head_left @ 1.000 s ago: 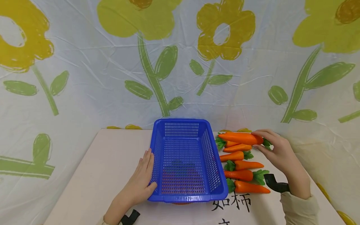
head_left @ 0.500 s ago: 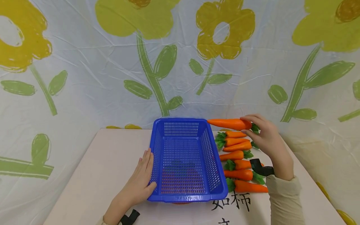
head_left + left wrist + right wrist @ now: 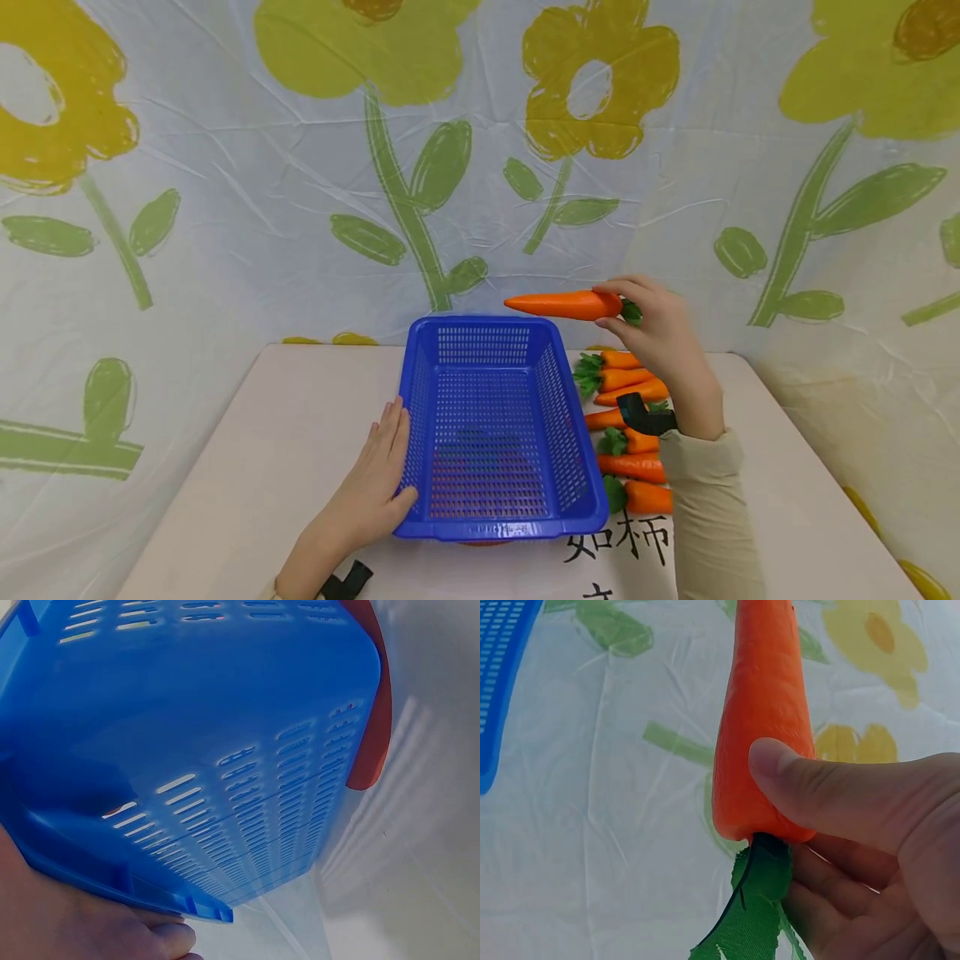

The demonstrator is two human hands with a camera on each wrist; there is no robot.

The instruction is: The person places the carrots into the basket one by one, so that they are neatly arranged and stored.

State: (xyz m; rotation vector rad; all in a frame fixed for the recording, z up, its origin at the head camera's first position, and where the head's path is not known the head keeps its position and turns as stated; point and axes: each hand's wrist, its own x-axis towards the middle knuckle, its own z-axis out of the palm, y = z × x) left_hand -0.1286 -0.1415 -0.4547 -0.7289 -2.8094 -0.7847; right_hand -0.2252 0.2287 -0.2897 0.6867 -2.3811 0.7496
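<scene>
One held carrot [image 3: 558, 304] has moved left, seven carrots [image 3: 632, 467] lying beside one basket [image 3: 504, 528].

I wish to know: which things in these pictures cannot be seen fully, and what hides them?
Head view: the right end of the nearest table carrot, behind the right sleeve.
Head view: the lower black character, cut off by the bottom edge.
Left wrist view: the red thing, partly behind the basket; I cannot tell what it is.
Right wrist view: the leaves of the held carrot, cut off by the bottom edge.
</scene>
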